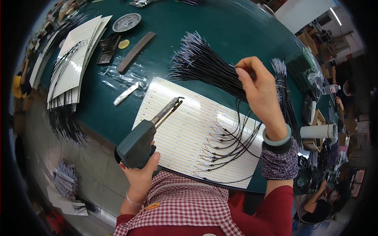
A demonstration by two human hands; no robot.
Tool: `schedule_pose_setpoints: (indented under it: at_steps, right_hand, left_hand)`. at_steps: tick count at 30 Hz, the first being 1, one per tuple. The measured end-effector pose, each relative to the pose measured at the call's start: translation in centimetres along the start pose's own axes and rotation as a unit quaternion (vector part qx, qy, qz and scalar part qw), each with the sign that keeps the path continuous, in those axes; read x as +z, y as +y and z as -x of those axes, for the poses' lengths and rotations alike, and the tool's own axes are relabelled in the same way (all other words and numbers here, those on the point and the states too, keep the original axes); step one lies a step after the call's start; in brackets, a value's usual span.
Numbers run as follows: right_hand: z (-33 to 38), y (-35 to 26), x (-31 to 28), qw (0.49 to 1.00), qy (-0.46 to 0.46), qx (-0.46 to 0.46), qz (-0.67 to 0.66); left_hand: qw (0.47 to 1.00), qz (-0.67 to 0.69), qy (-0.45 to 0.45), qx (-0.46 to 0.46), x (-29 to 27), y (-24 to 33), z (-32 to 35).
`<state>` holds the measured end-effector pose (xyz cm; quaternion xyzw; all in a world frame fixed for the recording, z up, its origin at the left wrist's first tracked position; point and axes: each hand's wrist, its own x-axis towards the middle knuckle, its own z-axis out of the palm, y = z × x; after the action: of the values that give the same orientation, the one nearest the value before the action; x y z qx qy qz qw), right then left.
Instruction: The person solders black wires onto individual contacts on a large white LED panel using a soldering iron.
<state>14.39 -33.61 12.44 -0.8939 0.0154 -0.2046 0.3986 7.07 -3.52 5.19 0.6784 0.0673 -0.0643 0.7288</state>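
Observation:
My left hand (pixel 140 177) is closed round the grip of a dark green soldering gun (pixel 137 144). Its bent tip hangs over a white LED panel (pixel 167 137) lying at the table's near edge. Several short black wires (pixel 232 146) are joined along the panel's right part, their loose ends trailing right. Over the far right of the panel, my right hand (pixel 260 92) is closed in a pinch beside a thick bundle of black wires (pixel 214 67) with pale ends. A thin wire end seems to show at those fingertips; the rest is hidden by the hand.
Left on the green table (pixel 165 47) lie stacked white panels (pixel 75 65) with hanging wires, a metal dish (pixel 126 23), a dark box (pixel 107 51), a yellow disc (pixel 123 44), a grey bar (pixel 136 53) and a silvery strip (pixel 126 93). A second wire bundle (pixel 284 88) lies right. Other people sit beyond.

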Motion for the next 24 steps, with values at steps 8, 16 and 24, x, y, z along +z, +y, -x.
schedule_pose_setpoints:
  at_steps: [8,16,24]
  right_hand:
    - [7.6,1.3,0.3,0.992,-0.05,0.111,-0.025]
    - [10.2,4.1,3.5,0.975,-0.022,0.19,-0.109]
    - [10.9,5.2,3.9,0.953,-0.018,0.265,-0.148]
  left_hand:
    - [0.997,0.012,-0.071,-0.012,2.4,0.3,0.0]
    - [0.996,-0.036,-0.086,0.001,3.5,0.3,0.1]
    - [0.995,-0.041,-0.082,-0.034,4.3,0.2,0.2]
